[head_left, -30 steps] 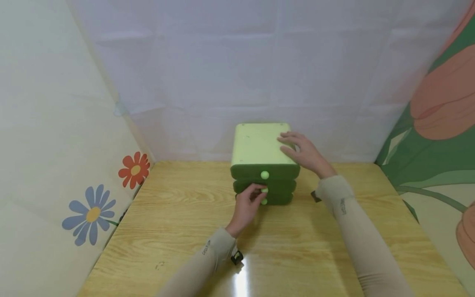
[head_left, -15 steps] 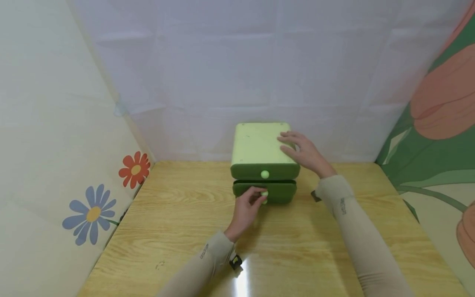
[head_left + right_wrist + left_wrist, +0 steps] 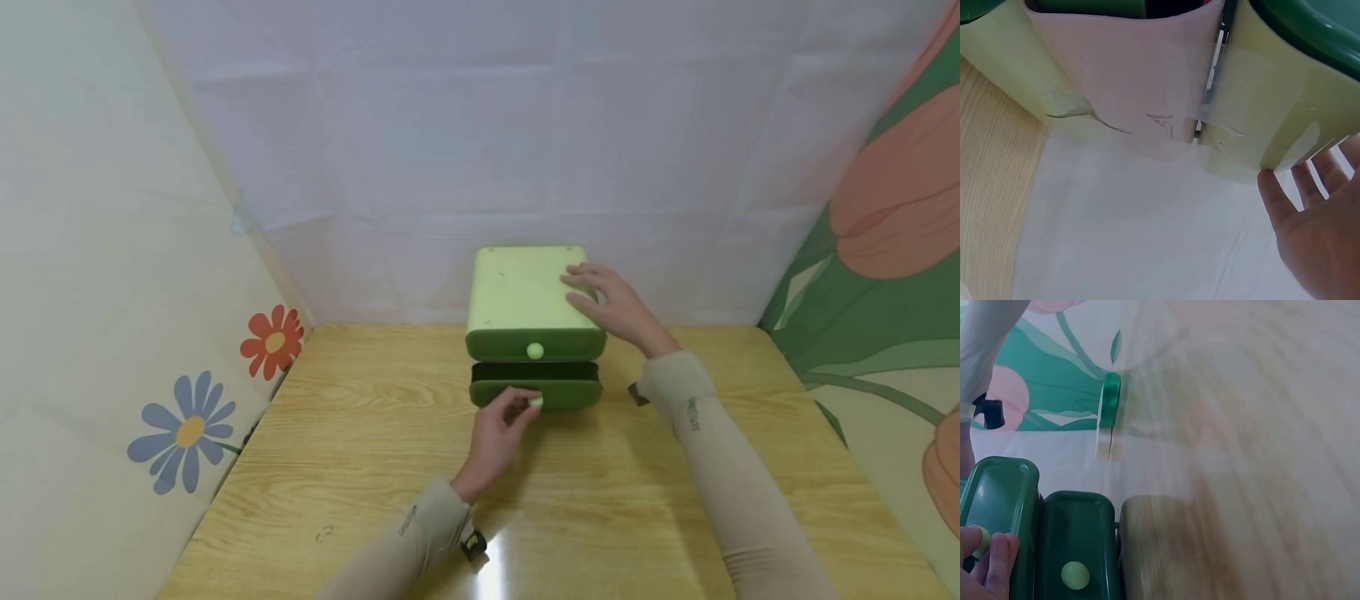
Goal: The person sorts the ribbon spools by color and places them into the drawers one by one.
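A small light-green cabinet (image 3: pixel 517 287) with dark green drawer fronts stands at the back of the table. Its middle drawer (image 3: pixel 573 395) is partly pulled out, with a dark gap above its front. My left hand (image 3: pixel 495 437) pinches that drawer's round pale knob (image 3: pixel 536 401) between thumb and fingers. The top drawer (image 3: pixel 498 344) is closed. In the left wrist view the bottom drawer (image 3: pixel 1075 519) shows its own knob (image 3: pixel 1075 575). My right hand (image 3: pixel 618 308) rests on the cabinet's top right edge, fingers extended; the right wrist view shows its fingertips touching the yellow-green shell (image 3: pixel 1241 119).
The wood-grain table (image 3: pixel 360 417) extends in front and to both sides. A white sheet (image 3: pixel 420 167) hangs close behind the cabinet. Flower-painted panels stand at the left (image 3: pixel 90 292) and right (image 3: pixel 900 333). A pinkish middle casing (image 3: pixel 1135 81) shows in the right wrist view.
The middle drawer has slid out toward me, from closed to partly open, as my left hand drew its knob back. My right hand has stayed on the cabinet top.
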Motion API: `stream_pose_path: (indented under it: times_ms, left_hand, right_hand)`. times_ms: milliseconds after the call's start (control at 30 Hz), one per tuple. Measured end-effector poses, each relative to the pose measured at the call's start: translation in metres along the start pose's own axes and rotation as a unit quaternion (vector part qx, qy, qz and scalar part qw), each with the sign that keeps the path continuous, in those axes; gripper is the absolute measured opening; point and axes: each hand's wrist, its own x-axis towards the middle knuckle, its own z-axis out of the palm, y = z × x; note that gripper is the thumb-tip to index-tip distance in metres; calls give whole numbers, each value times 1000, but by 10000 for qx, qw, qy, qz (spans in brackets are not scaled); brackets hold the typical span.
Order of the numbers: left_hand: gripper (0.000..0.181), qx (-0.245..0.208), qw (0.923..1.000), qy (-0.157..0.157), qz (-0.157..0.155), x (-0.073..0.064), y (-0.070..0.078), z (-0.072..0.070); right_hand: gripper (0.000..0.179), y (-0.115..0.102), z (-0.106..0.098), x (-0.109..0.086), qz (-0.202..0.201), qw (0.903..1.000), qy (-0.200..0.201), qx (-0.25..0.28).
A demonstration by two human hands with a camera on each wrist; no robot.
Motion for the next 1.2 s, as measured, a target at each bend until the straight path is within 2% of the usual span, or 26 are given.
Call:
stream_pose_path:
  times_ms: [300,533,733,933,1100,1200]
  left_hand:
    - [18,-265,9995,-2,-158,-14,4,1]
    - [18,-238,9994,55,-225,-29,13,1]
    - [17,-185,9997,20,-139,-41,17,2]
    - [16,-198,9994,-29,-267,-53,23,2]
    - [17,-206,9997,-35,-159,-64,27,4]
    - [17,-233,9995,-43,-208,-70,29,4]
  right_hand:
    - [48,0,1,-1,-11,10000,19,34]
    - [49,-1,0,-1,16,10000,-21,22]
    - [50,2,0,0,17,10000,-2,45]
    - [51,1,0,-1,19,10000,-3,60]
    - [51,2,-1,-1,-25,10000,-22,46]
    - [51,1,-1,-1,-59,10000,-35,37]
